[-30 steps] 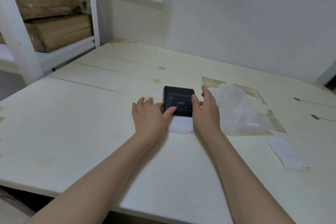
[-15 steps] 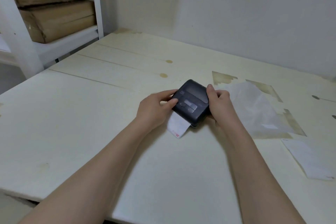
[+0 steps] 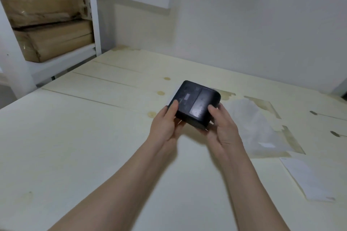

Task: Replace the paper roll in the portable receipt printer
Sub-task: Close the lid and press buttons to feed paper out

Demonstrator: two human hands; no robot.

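A small black portable receipt printer (image 3: 194, 102) is held up above the pale wooden table (image 3: 84, 137), tilted with its top face toward me. My left hand (image 3: 167, 124) grips its left side with the thumb on top. My right hand (image 3: 223, 127) grips its right side, thumb on the lid. A strip of white paper (image 3: 171, 97) sticks out behind the printer's far left edge. The lid looks closed; no paper roll is visible.
A crumpled clear plastic bag (image 3: 257, 127) lies on the table right of the hands. A loose white receipt slip (image 3: 308, 178) lies near the right edge. A white shelf (image 3: 62, 62) with brown wrapped parcels (image 3: 47, 24) stands at the back left. A wall is behind.
The printer was lifted off the table and turned around in both hands; the paper strip that hung toward me now points away on the far left side.
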